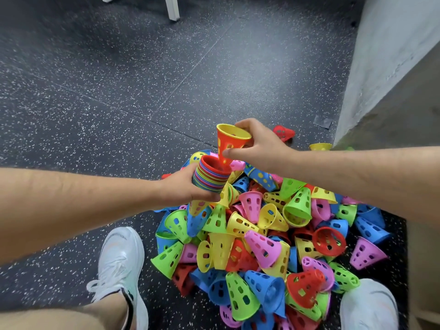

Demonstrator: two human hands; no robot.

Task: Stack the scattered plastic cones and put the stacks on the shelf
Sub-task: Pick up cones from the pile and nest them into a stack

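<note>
A big heap of loose perforated plastic cones (pixel 269 246) in red, yellow, green, blue and pink lies on the floor in front of me. My left hand (pixel 188 186) grips a many-coloured stack of nested cones (pixel 209 175), its wide red rim facing up. Just above it, my right hand (pixel 257 144) holds a red cone with a yellow cone nested inside (pixel 229 142). The narrow tip of this pair points down into the mouth of the stack. No shelf is in view.
My two white shoes (pixel 121 265) (pixel 369 303) stand on the dark speckled floor either side of the heap. A grey wall (pixel 385 67) rises at right, with a stray red cone (pixel 283 133) and a yellow cone (pixel 320 146) near its foot. White furniture legs (pixel 172 7) stand far back.
</note>
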